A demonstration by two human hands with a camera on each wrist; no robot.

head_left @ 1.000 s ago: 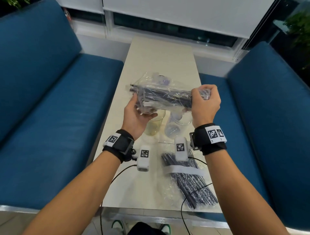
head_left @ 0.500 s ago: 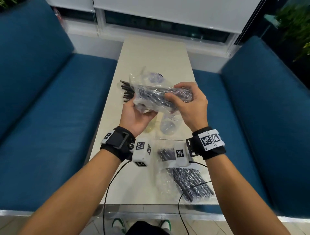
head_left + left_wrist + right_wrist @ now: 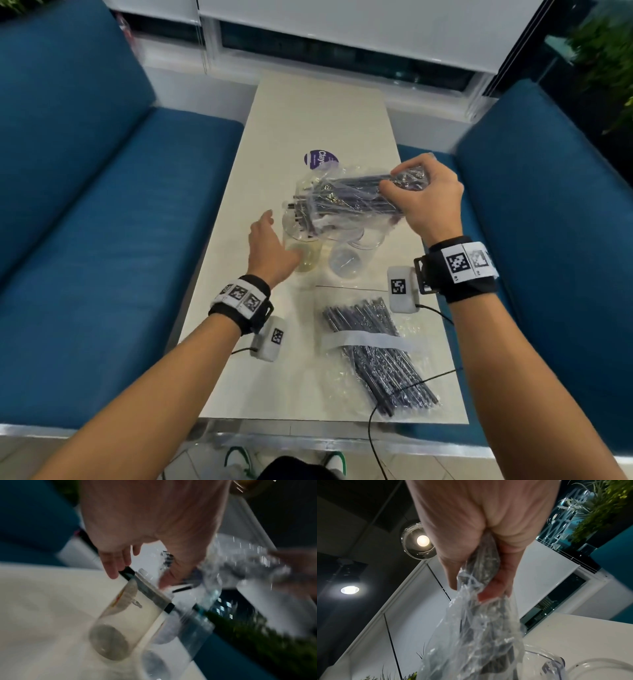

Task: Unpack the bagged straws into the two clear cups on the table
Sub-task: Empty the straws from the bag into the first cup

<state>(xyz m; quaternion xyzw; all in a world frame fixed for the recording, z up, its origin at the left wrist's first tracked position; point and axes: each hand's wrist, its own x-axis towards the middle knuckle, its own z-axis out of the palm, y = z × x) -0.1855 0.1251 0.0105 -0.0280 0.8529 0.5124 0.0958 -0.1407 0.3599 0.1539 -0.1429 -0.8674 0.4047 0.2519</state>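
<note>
My right hand (image 3: 411,192) grips the right end of a clear bag of black straws (image 3: 349,202) and holds it alone above the two clear cups. The bag slopes down to the left, and straw ends (image 3: 298,214) poke out of its open end over the left cup (image 3: 305,257). The right cup (image 3: 346,263) stands just beside it. My left hand (image 3: 274,236) is open beside the left cup, and in the left wrist view its fingers (image 3: 113,566) and thumb spread around the cup's rim (image 3: 150,588). In the right wrist view my fingers (image 3: 489,595) pinch the crumpled bag (image 3: 479,635).
A second bag of black straws (image 3: 376,353) with a white band lies on the white table (image 3: 308,113) near its front right edge. A purple round sticker (image 3: 320,159) lies behind the cups. Blue sofas (image 3: 120,222) flank the narrow table on both sides.
My left hand has let go of the bag and dropped to the left cup. My right hand now holds the bag alone by its right end, open end tilted down over the cups.
</note>
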